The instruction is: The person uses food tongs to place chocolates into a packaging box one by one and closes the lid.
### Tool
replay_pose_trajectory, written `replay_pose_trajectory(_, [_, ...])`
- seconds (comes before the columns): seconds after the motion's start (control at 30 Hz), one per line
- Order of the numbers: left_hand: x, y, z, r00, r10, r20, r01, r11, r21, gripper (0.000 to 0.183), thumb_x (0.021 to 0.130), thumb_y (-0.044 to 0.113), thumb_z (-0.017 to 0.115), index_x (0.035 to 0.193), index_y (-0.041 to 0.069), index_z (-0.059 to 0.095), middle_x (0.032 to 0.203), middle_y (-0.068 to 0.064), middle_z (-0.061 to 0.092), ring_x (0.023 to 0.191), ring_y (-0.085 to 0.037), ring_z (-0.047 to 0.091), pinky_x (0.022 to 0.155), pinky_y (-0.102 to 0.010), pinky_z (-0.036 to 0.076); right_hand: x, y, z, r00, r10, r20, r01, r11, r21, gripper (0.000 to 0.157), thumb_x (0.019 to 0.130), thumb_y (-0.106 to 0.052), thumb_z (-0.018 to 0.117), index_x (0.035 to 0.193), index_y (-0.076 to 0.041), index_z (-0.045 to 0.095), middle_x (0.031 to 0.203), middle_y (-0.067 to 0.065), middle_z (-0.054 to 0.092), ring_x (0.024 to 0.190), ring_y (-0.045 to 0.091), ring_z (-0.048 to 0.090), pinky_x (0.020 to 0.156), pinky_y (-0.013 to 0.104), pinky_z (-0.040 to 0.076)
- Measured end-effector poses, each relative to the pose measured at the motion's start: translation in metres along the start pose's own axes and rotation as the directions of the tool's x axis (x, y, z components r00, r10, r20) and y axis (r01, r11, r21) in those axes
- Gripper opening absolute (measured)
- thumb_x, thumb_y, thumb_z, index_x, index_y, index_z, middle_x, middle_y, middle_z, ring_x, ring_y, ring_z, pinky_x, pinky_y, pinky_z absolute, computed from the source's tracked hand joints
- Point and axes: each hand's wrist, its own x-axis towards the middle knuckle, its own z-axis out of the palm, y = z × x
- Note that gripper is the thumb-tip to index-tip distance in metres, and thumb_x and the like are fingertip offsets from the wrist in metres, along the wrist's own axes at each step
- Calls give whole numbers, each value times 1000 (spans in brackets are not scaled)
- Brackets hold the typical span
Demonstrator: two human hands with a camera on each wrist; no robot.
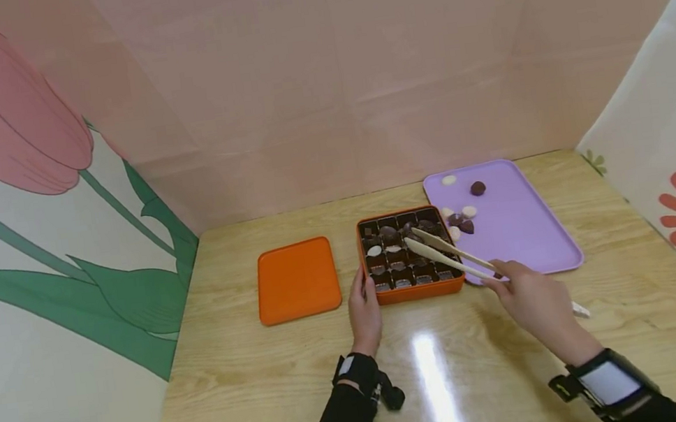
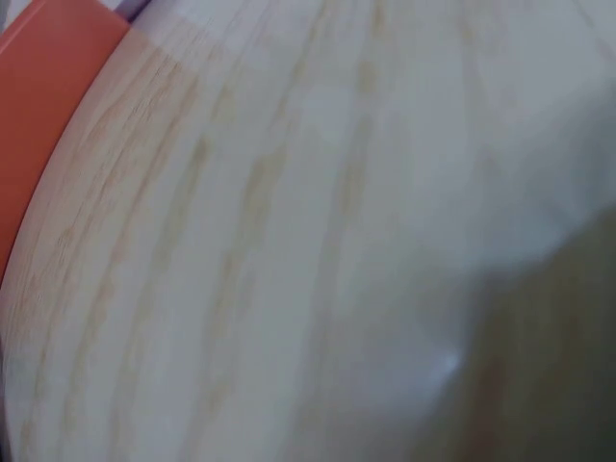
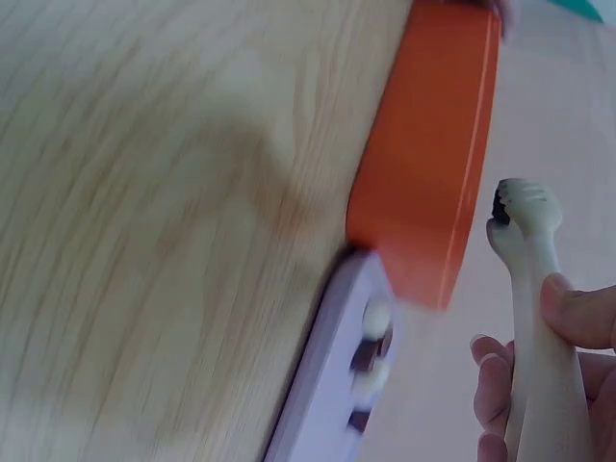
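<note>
An orange box [image 1: 420,291] with a dark divided insert stands on the table, with dark and white chocolates in some compartments. My left hand [image 1: 365,315] holds its near left corner, thumb and fingers on either side. In my right hand [image 1: 536,303] I grip cream-coloured tongs [image 1: 454,258], their tips over the box's right half. The right wrist view shows a dark chocolate [image 3: 500,204] between the tong tips, mostly hidden by them. A purple tray [image 1: 514,228] lies just right of the box, bearing several dark and white chocolates [image 1: 465,227].
An orange lid [image 1: 297,281] lies flat on the wooden table [image 1: 240,392], left of the box. A pinkish cloth backdrop [image 1: 341,84] rises behind the table, and flower-printed panels [image 1: 651,130] flank it. The left wrist view shows mostly tabletop and a box wall [image 2: 48,106].
</note>
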Motion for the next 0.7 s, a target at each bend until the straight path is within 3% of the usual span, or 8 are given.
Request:
replay_pose_trajectory(0.27, [3,-3,1,1000,-3,1,3,1000,5,56,96,54,36,146,28,36,150,-2,41,130,-17,42,108,-48,41,8,-34,14,992,-116,58,115,993,7,37,79,-29,70,105,-3,70,78,13,72,46,14,50,33,26,35])
replay_pose_trajectory(0.47, [3,-4,1,999,34,-13,-33,999,25,56,97,53,33,145,27,37,151,-2,41,135,-18,37,112,-48,36,15,-45,22,988,-125,91,125,992,13,38,81,-34,68,105,-5,70,74,10,70,51,19,55,35,30,40])
replay_pose_trajectory(0.7, [3,-5,2,999,40,-14,-40,999,25,52,96,55,32,144,33,37,151,1,41,135,-15,35,113,-45,35,17,-45,31,985,-122,118,120,993,22,37,82,-34,67,105,-5,70,77,10,71,56,24,61,36,33,42])
